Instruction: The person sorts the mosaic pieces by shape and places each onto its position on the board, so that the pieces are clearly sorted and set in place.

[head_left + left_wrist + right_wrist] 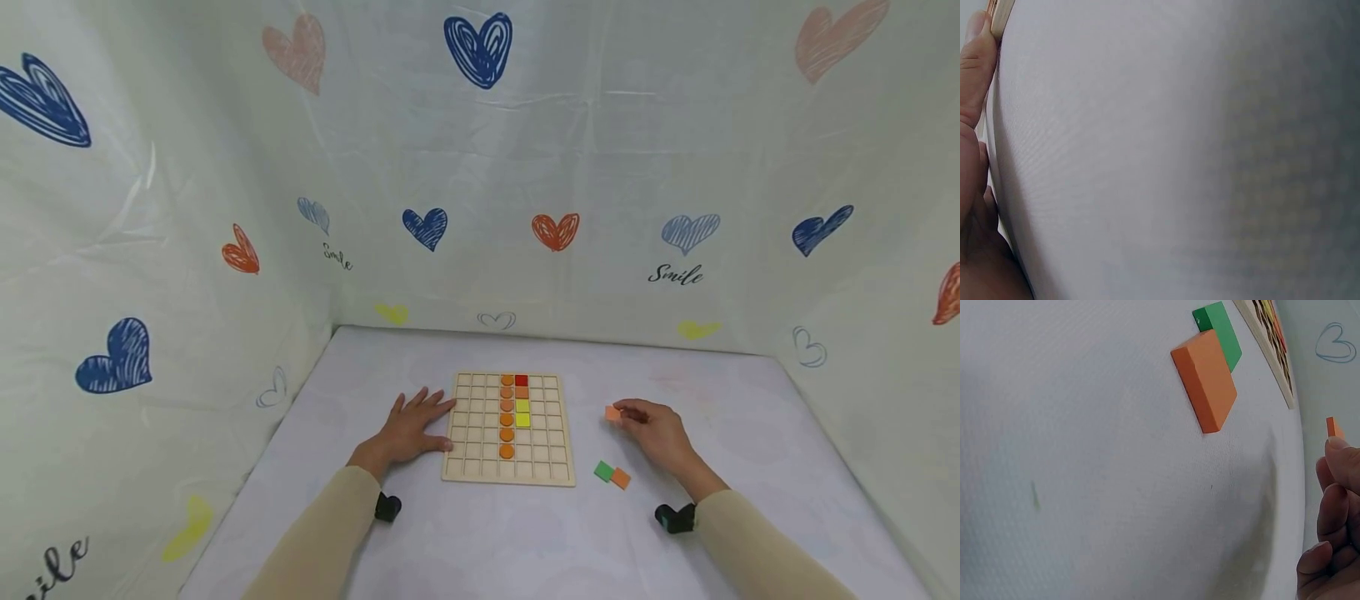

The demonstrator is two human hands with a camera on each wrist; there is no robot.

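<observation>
A wooden grid board (480, 468) lies flat on the table, with a column of orange round pieces (507, 419) and, beside it, square tiles: one red (521, 380), one orange (522, 392) and two yellow (522, 420). My left hand (408, 429) rests spread on the table at the board's left edge; its thumb (977, 62) touches the wooden side in the left wrist view. To the right of the board, my right hand (660, 433) pinches an orange square tile (612, 414) between thumb and fingertips. That tile (1333, 427) also shows above the thumb in the right wrist view.
A green square tile (603, 472) and another orange square tile (620, 478) lie touching on the table, right of the board's lower corner. A pale cloth (510, 542) covers the table. Behind it hangs a white curtain (622, 167) printed with hearts.
</observation>
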